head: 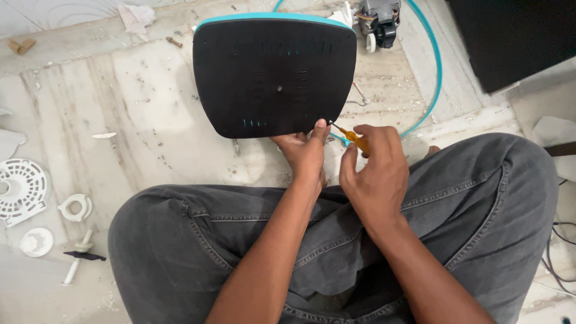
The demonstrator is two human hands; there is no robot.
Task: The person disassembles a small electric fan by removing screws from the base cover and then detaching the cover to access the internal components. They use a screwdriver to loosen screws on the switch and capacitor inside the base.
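Two hands crowded at one corner. Right hand closed around a small yellow-handled screwdriver, fingers curled over the handle, tip angled up and left toward the lower right corner of the black base panel. Left hand just beside it, thumb pressed flat on the panel's edge, other fingers tucked under and hidden, so apparently pinching that edge rather than resting loose. Cannot tell whether seated in a screw head or in the seam: too small and shadowed.

By judgement, better kept in line with the fastener than slanted as now. Lift the wrist, bring the shaft squarer to the panel, and press in before turning. Keep the left thumb close for steadying, yet out of the tip's path in case of a slip. Grip the edge firmly enough to stop any rocking.

Panel lying underside-up on the marble floor, teal rim along the far edge, near edge close to the grey jeans. Beyond it, a small motor and a teal ring. One loose screw off the far left corner. Well apart to the left, white plastic parts. Worth gathering any loose screws in one spot, clear of the grit.
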